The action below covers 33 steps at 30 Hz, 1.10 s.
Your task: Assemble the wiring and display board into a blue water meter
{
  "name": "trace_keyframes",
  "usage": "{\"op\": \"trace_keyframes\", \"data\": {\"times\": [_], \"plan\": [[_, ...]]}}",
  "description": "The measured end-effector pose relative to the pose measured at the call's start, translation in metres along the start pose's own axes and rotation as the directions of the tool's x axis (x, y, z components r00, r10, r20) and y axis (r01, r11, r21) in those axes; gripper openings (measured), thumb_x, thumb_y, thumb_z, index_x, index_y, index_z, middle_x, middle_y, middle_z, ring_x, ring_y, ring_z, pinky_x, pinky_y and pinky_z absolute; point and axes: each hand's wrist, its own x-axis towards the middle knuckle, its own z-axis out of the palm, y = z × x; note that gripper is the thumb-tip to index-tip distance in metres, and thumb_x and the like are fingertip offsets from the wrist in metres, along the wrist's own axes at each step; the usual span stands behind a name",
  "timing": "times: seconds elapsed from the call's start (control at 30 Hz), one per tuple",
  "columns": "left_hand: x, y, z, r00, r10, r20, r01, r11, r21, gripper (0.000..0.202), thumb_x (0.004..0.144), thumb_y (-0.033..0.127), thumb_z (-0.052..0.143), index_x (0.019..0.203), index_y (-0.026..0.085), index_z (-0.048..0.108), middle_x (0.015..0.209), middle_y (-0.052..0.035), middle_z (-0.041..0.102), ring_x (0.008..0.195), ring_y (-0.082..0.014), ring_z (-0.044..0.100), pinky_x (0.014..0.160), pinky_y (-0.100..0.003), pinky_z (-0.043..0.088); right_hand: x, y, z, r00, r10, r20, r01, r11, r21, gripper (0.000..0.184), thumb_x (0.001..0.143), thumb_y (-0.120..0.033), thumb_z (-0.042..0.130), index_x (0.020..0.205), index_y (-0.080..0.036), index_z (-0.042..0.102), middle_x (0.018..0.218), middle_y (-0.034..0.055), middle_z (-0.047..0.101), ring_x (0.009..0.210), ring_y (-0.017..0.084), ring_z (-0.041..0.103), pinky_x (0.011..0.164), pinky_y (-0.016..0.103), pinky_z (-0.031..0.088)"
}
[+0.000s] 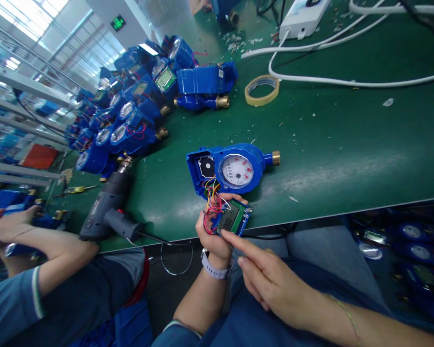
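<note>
Green table (347, 144) before you, heap of blue meters (130, 115) back left, heat gun (106, 209) near the edge. The open meter (237, 169) lies by that edge; your left hand (212, 238) clasps its wired display board (231, 219) just off it, your right hand (271, 282) holds nothing, forefinger touching the board

One open meter (237, 169), one board (231, 218) at six, one tape roll (262, 89) at one, one heat gun (108, 207) at nine.

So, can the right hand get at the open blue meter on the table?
Likely yes: the right hand holds nothing, only its forefinger touches the display board in the left hand, and the meter lies just beyond, with only wires between.
</note>
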Motion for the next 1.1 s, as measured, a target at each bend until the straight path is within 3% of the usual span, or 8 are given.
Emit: {"op": "trace_keyframes", "data": {"times": [0.13, 0.23, 0.37, 0.5, 0.57, 0.73, 0.93, 1.1], "plan": [[0.002, 0.001, -0.003, 0.999, -0.023, 0.041, 0.021, 0.998, 0.051, 0.053, 0.089, 0.050, 0.032, 0.090, 0.015, 0.071, 0.084, -0.0083, 0.070, 0.079, -0.0241, 0.067, 0.076, -0.036, 0.053, 0.009, -0.024, -0.034, 0.978, 0.070, 0.197, -0.030, 0.980, -0.199, 0.055, 0.097, -0.016, 0.035, 0.152, -0.024, 0.039, 0.048, -0.0075, 0.047, 0.037, 0.010, 0.043, 0.043, 0.019, 0.033], [0.002, 0.003, -0.005, 0.999, 0.003, 0.042, -0.009, 0.991, 0.134, 0.054, 0.089, 0.050, 0.031, 0.089, 0.013, 0.071, 0.083, -0.0097, 0.070, 0.078, -0.0244, 0.066, 0.077, -0.037, 0.053, 0.015, -0.041, -0.051, 0.970, 0.021, 0.240, 0.099, 0.873, -0.477, 0.055, 0.096, -0.015, 0.039, 0.150, -0.028, 0.042, 0.067, 0.0005, 0.064, 0.051, 0.013, 0.053, 0.051, 0.023, 0.037], [0.001, 0.005, -0.006, 0.998, -0.011, 0.066, 0.001, 0.987, 0.162, 0.054, 0.088, 0.051, 0.033, 0.089, 0.013, 0.071, 0.083, -0.0106, 0.070, 0.079, -0.0255, 0.067, 0.072, -0.037, 0.054, 0.016, -0.053, -0.057, 0.958, 0.021, 0.286, 0.185, 0.718, -0.671, 0.059, 0.096, -0.014, 0.043, 0.151, -0.034, 0.039, 0.103, 0.0081, 0.071, 0.078, 0.023, 0.065, 0.063, 0.028, 0.042], [0.000, 0.001, -0.007, 0.995, 0.060, 0.076, -0.070, 0.988, 0.139, 0.051, 0.089, 0.047, 0.031, 0.094, 0.016, 0.071, 0.086, -0.0092, 0.072, 0.080, -0.0243, 0.068, 0.071, -0.035, 0.054, 0.010, -0.048, -0.050, 0.972, 0.052, 0.229, 0.153, 0.602, -0.784, 0.069, 0.091, -0.008, 0.047, 0.152, -0.037, 0.035, 0.089, 0.0074, 0.071, 0.068, 0.024, 0.064, 0.058, 0.028, 0.039], [0.000, -0.003, -0.006, 0.990, 0.133, 0.045, -0.139, 0.978, 0.156, 0.051, 0.091, 0.044, 0.029, 0.093, 0.017, 0.071, 0.086, -0.0086, 0.072, 0.081, -0.0231, 0.068, 0.074, -0.034, 0.054, 0.006, -0.039, -0.044, 0.983, 0.023, 0.181, 0.125, 0.638, -0.760, 0.065, 0.091, -0.009, 0.045, 0.151, -0.035, 0.038, 0.078, 0.0051, 0.068, 0.061, 0.021, 0.060, 0.056, 0.028, 0.038], [-0.001, -0.008, -0.002, 0.981, 0.194, -0.013, -0.186, 0.958, 0.219, 0.051, 0.091, 0.046, 0.029, 0.092, 0.016, 0.071, 0.085, -0.0082, 0.071, 0.081, -0.0235, 0.069, 0.076, -0.035, 0.055, -0.001, -0.016, -0.029, 0.995, -0.015, 0.100, 0.060, 0.883, -0.466, 0.057, 0.096, -0.012, 0.033, 0.151, -0.027, 0.039, 0.057, -0.0037, 0.058, 0.049, 0.014, 0.054, 0.054, 0.025, 0.041], [-0.003, -0.008, 0.001, 0.979, 0.203, -0.034, -0.194, 0.965, 0.175, 0.047, 0.091, 0.037, 0.029, 0.091, 0.017, 0.071, 0.087, -0.0068, 0.071, 0.080, -0.0222, 0.069, 0.076, -0.035, 0.055, -0.005, -0.003, -0.012, 1.000, -0.024, 0.002, 0.024, 0.980, -0.198, 0.052, 0.097, -0.019, 0.033, 0.148, -0.023, 0.045, 0.054, -0.0047, 0.056, 0.048, 0.012, 0.052, 0.051, 0.023, 0.040], [-0.003, -0.010, 0.000, 0.973, 0.224, -0.052, -0.212, 0.961, 0.179, 0.046, 0.091, 0.039, 0.031, 0.090, 0.016, 0.071, 0.089, -0.0078, 0.070, 0.081, -0.0240, 0.069, 0.076, -0.037, 0.055, -0.005, 0.003, 0.004, 0.998, 0.006, -0.064, -0.005, 1.000, 0.018, 0.049, 0.099, -0.024, 0.033, 0.146, -0.018, 0.047, 0.051, -0.0058, 0.050, 0.044, 0.010, 0.046, 0.047, 0.021, 0.039]]}}
